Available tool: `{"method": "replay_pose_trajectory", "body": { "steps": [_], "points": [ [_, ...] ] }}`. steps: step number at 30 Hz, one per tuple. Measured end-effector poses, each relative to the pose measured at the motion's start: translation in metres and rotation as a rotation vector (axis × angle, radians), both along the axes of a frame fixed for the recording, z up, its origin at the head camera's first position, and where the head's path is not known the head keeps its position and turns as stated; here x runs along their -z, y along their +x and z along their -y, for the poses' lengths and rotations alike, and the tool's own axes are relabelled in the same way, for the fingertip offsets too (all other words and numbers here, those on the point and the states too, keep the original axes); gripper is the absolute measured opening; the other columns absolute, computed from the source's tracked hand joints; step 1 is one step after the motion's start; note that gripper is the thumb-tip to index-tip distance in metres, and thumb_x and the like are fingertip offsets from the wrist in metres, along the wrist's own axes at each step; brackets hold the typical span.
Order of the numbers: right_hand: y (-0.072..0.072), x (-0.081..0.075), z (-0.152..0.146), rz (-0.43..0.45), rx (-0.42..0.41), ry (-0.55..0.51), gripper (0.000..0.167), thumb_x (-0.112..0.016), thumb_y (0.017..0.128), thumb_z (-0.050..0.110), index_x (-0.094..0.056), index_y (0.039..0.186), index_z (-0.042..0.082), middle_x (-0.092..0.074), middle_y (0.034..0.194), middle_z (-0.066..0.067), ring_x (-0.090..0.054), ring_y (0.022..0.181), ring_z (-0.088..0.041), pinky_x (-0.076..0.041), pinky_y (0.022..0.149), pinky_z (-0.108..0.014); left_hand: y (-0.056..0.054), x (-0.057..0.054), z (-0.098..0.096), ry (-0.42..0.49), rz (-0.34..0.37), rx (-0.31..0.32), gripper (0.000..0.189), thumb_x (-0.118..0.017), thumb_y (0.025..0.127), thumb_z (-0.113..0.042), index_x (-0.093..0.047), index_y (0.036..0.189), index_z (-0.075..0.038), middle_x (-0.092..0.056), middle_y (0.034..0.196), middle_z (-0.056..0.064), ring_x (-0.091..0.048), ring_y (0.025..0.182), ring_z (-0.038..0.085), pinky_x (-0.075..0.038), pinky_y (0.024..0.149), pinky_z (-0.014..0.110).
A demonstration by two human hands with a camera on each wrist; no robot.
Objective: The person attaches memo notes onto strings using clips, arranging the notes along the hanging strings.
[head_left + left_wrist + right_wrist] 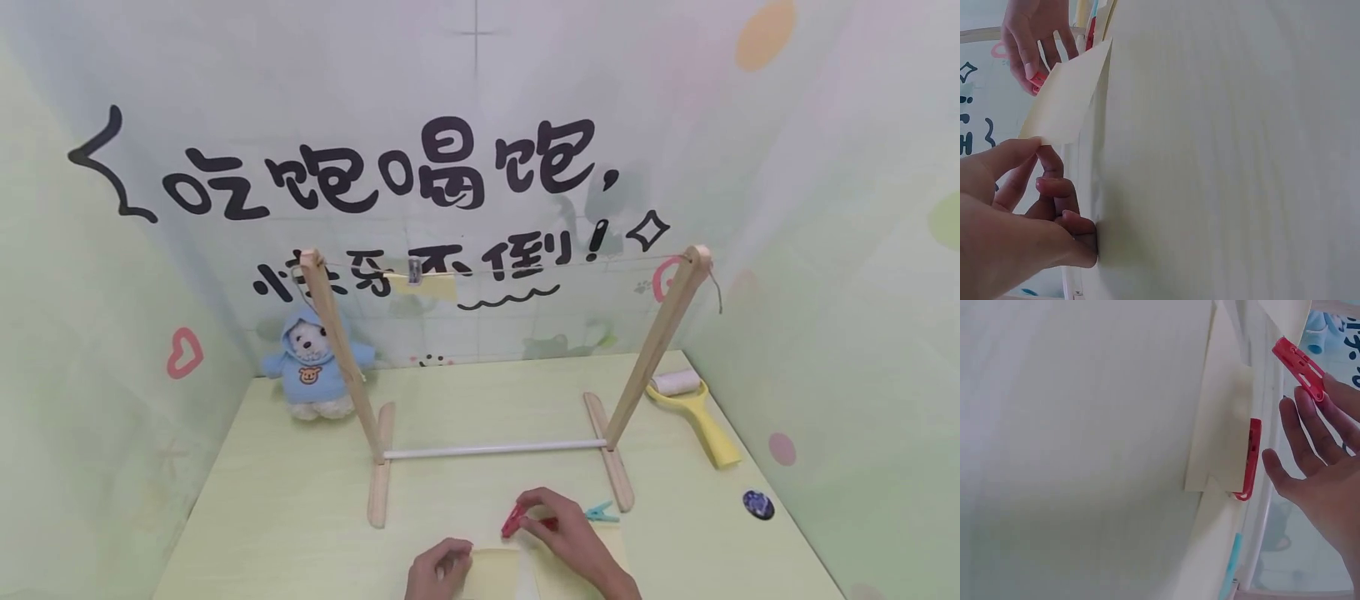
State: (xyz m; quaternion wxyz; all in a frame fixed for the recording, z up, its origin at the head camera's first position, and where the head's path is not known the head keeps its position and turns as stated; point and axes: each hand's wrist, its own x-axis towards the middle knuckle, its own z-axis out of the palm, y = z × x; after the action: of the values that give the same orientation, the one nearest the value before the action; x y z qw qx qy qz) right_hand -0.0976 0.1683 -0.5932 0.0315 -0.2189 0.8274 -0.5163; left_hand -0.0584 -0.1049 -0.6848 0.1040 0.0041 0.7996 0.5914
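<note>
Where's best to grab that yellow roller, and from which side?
Probably by its handle, from above on the near side: it is long, slim and points that way, while the roll sits at the far end, by the right post. The right hand is nearer but holds a red clip.

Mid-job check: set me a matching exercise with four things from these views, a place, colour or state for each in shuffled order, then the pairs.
Column one:
1. Left hand
2. Right hand
3. Plush toy
4. Roller

Column two:
A. Partly hidden behind a wooden post
B. Holding a red clip
C. Yellow handle
D. Pinching a paper sheet

Pairs: 1-D, 2-B, 3-A, 4-C.
</note>
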Motion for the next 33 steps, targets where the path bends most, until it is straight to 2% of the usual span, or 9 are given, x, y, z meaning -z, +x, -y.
{"method": "replay_pose_trajectory", "body": {
  "steps": [3, 7, 9, 13, 15, 18, 24, 28, 33],
  "points": [
    [0.000, -0.010, -0.002, 0.005, 0.000, -0.040, 0.031, -0.073, 0.106, 0.018, -0.068, 0.131, 0.000, -0.079, 0.115, -0.013, -0.076, 0.109, -0.023, -0.064, 0.075, -0.028, -0.003, 0.000, 0.000, 0.029, -0.066, -0.043, 0.018, -0.080, 0.102, -0.030, -0.084, 0.112, -0.016, -0.077, 0.091, -0.012, -0.060, 0.077, 0.000, -0.045, 0.066, 0.021],
    [-0.003, -0.028, -0.006, -0.074, 0.011, -0.063, 0.027, -0.075, 0.104, 0.012, -0.070, 0.130, 0.003, -0.079, 0.112, -0.011, -0.074, 0.108, -0.014, -0.065, 0.079, -0.029, -0.010, -0.017, -0.003, 0.049, -0.106, -0.116, 0.010, -0.082, 0.100, -0.032, -0.085, 0.106, -0.024, -0.076, 0.088, -0.017, -0.060, 0.077, -0.003, -0.042, 0.067, 0.020],
    [-0.007, -0.040, -0.009, -0.184, 0.019, -0.052, 0.026, -0.078, 0.100, 0.006, -0.072, 0.125, 0.005, -0.078, 0.114, -0.009, -0.073, 0.108, -0.013, -0.063, 0.087, -0.029, -0.013, -0.041, -0.007, 0.062, -0.113, -0.151, 0.011, -0.082, 0.100, -0.030, -0.084, 0.106, -0.021, -0.076, 0.089, -0.014, -0.060, 0.079, -0.002, -0.042, 0.069, 0.020],
    [-0.019, -0.073, -0.015, -0.434, 0.058, -0.004, 0.033, -0.086, 0.087, -0.005, -0.075, 0.115, 0.010, -0.071, 0.123, -0.008, -0.067, 0.118, -0.018, -0.049, 0.105, -0.017, -0.021, -0.109, -0.017, 0.105, -0.130, -0.235, 0.022, -0.080, 0.100, -0.020, -0.080, 0.114, -0.002, -0.073, 0.095, 0.000, -0.058, 0.083, 0.003, -0.045, 0.073, 0.021],
    [-0.024, -0.094, -0.018, -0.504, 0.069, -0.002, 0.039, -0.087, 0.082, -0.009, -0.075, 0.113, 0.011, -0.066, 0.129, -0.011, -0.062, 0.125, -0.021, -0.042, 0.111, -0.013, -0.029, -0.143, -0.021, 0.132, -0.085, -0.287, 0.023, -0.080, 0.101, -0.018, -0.079, 0.117, -0.001, -0.071, 0.097, 0.001, -0.058, 0.086, 0.004, -0.047, 0.076, 0.020],
    [-0.030, -0.131, -0.020, -0.552, 0.074, -0.020, 0.042, -0.087, 0.079, -0.014, -0.076, 0.111, 0.011, -0.062, 0.132, -0.015, -0.056, 0.131, -0.020, -0.036, 0.115, -0.010, -0.045, -0.178, -0.026, 0.172, -0.093, -0.350, 0.022, -0.079, 0.102, -0.019, -0.080, 0.119, -0.004, -0.071, 0.098, 0.000, -0.060, 0.089, 0.006, -0.050, 0.080, 0.019],
    [-0.041, -0.204, -0.023, -0.718, 0.061, -0.041, 0.017, -0.083, 0.097, 0.018, -0.078, 0.109, 0.007, -0.060, 0.133, -0.022, -0.053, 0.134, -0.018, -0.037, 0.118, -0.015, -0.083, -0.233, -0.034, 0.315, -0.254, -0.406, 0.019, -0.080, 0.102, -0.019, -0.083, 0.115, -0.005, -0.074, 0.097, 0.004, -0.065, 0.090, 0.012, -0.053, 0.080, 0.020],
    [-0.046, -0.246, -0.019, -0.770, 0.048, -0.039, 0.040, -0.070, 0.104, 0.041, -0.079, 0.109, 0.003, -0.059, 0.135, -0.024, -0.056, 0.131, -0.013, -0.042, 0.115, -0.016, -0.102, -0.268, -0.038, 0.412, -0.330, -0.457, 0.020, -0.082, 0.101, -0.017, -0.084, 0.113, -0.001, -0.073, 0.088, -0.002, -0.065, 0.084, 0.008, -0.053, 0.079, 0.019],
    [-0.056, -0.282, -0.016, -0.774, 0.057, -0.045, 0.040, -0.075, 0.102, 0.038, -0.079, 0.109, -0.001, -0.059, 0.135, -0.025, -0.057, 0.128, -0.009, -0.044, 0.112, -0.016, -0.116, -0.301, -0.042, 0.478, -0.392, -0.469, 0.018, -0.083, 0.100, -0.014, -0.084, 0.110, 0.001, -0.065, 0.077, -0.007, -0.058, 0.075, 0.006, -0.050, 0.073, 0.020]
  ]
}}
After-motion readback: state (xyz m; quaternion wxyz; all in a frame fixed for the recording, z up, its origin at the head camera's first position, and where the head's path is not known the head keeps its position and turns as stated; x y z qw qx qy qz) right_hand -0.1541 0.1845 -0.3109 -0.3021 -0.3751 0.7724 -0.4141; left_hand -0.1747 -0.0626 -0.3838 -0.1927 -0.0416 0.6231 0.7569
